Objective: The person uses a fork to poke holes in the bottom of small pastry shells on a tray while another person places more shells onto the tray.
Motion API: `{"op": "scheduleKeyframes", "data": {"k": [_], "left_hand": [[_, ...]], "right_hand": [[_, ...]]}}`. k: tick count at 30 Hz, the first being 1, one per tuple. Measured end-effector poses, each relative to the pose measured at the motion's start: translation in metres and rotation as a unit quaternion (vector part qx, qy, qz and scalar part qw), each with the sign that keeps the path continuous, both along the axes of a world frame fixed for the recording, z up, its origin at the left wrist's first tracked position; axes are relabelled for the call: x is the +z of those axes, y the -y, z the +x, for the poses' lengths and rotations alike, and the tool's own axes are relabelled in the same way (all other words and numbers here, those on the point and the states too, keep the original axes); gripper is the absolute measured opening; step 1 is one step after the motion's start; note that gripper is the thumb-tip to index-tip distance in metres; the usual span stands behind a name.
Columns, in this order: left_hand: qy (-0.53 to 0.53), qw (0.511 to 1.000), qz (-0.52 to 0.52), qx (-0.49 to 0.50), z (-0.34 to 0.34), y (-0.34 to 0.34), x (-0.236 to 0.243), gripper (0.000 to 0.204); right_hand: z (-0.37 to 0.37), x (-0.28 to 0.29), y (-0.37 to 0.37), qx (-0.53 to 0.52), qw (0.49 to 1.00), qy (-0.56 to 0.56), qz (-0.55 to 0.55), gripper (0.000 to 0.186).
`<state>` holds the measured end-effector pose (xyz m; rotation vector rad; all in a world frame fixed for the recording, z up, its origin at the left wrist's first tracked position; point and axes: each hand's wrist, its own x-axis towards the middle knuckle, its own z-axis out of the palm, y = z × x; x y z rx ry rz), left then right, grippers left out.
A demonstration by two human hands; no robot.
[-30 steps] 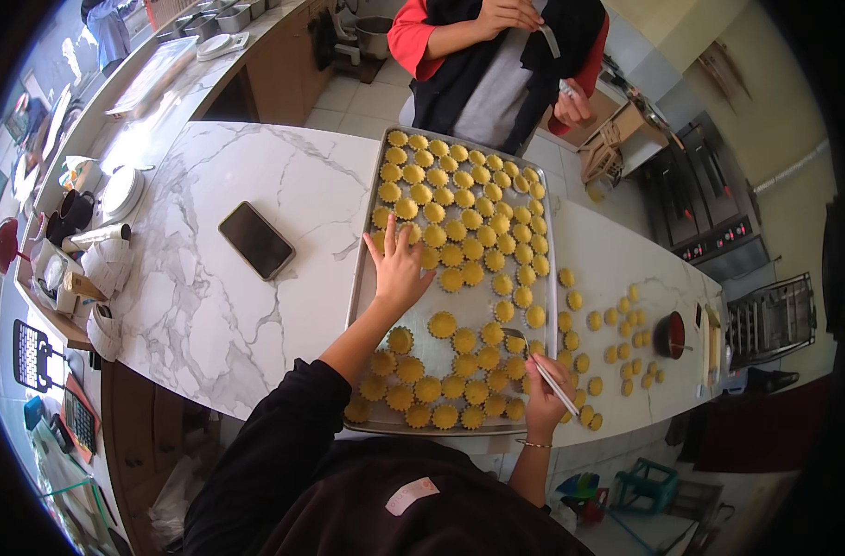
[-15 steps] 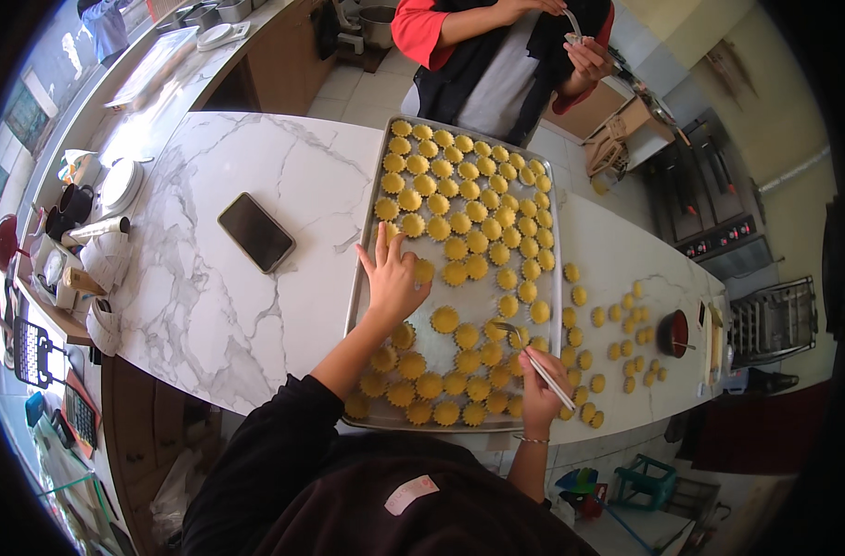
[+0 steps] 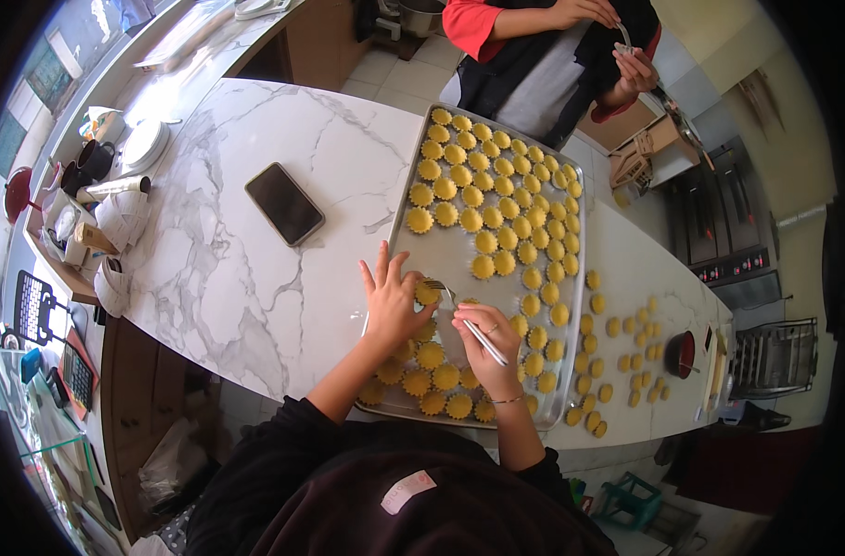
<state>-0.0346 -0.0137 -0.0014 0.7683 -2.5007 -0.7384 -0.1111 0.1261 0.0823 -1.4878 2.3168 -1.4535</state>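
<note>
Head camera: a dark phone (image 3: 285, 204) is lying on the marbled counter (image 3: 200, 218), left of the tray (image 3: 445, 250) and well apart from the hands. Stacked plates (image 3: 144, 146) are standing farther left, and a co-worker (image 3: 552, 83) in red sleeves is handling a curved metal utensil beyond the tray. The person's own hands and forearms are hiding part of the tray's near half. That shallow, metal tray is holding crowded yellow shells (image 3: 470, 219), with bare metal showing around its middle. Smaller yellow rounds (image 3: 613, 326) are lying loose on the counter to the right, near a dark bowl (image 3: 673, 355) in which a thin utensil is leaning. Over the tray, the left hand (image 3: 393, 301) is pinching one fluted shell (image 3: 427, 294) between thumb and fingertip, its other fingers fanning upward. The right hand (image 3: 502, 339) is gripping a fork (image 3: 485, 341) by its pale, slim handle, and the tines are reaching the pinched shell. The shells are showing scalloped rims and matte surfaces.
</note>
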Motion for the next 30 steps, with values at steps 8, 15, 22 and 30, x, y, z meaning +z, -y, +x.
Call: {"op": "scheduleKeyframes", "data": {"k": [8, 15, 22, 30], "left_hand": [[-0.022, 1.000, -0.010, -0.006, 0.001, -0.001, 0.001, 0.044], [-0.016, 1.000, -0.002, -0.008, 0.001, -0.001, 0.001, 0.043], [-0.005, 1.000, 0.001, -0.011, 0.001, -0.001, 0.003, 0.046], [-0.028, 1.000, 0.004, -0.004, -0.001, -0.001, -0.004, 0.041]], "right_hand": [[0.001, 0.001, 0.003, 0.056, 0.997, -0.039, 0.030, 0.028], [0.001, -0.004, 0.008, 0.082, 0.995, -0.041, 0.046, 0.031], [0.001, -0.014, 0.009, 0.102, 0.993, -0.028, 0.061, 0.032], [0.004, -0.012, 0.006, 0.072, 0.996, -0.026, 0.049, 0.032]]}}
